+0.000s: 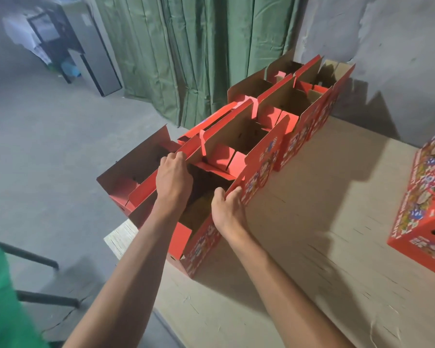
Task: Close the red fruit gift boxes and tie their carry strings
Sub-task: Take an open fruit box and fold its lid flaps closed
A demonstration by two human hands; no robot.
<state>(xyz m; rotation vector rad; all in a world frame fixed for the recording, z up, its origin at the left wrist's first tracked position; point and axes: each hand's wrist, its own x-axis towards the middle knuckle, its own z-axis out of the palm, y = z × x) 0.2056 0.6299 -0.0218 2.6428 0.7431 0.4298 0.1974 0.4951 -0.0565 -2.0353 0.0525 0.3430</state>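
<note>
Nearest red box (206, 237) stands open at the desk's (312, 222) left edge, first in a row of open boxes (309, 116). Left hand (173, 179) grips its left flap (146, 190); right hand (226, 209) pinches the right flap (259, 169) (thumb inside). Closed box (422, 209) far right.

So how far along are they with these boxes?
Early on. A closed box stands at the table's right edge. The left hand and right hand grip the flaps of the nearest open box. The open boxes behind it are left; no tied strings show.
</note>
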